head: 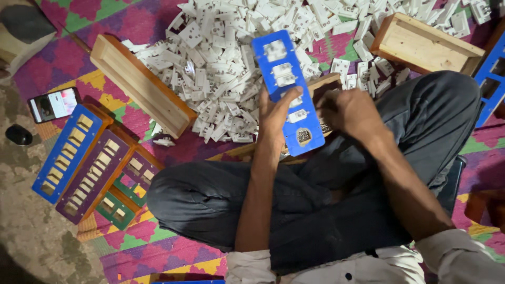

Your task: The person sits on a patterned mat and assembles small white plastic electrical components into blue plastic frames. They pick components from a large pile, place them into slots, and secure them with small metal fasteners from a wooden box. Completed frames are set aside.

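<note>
My left hand grips a long blue panel with several cut-outs, some filled with white switch parts. The panel is tilted up above my crossed legs. My right hand is closed just right of the panel's lower end, over a wooden box; whether it holds anything I cannot tell. A big heap of white plastic switch parts lies on the mat beyond the panel.
A long wooden box lies left of the heap, another wooden box at the far right. Blue, purple and green panels are stacked at left. A phone lies on the mat edge.
</note>
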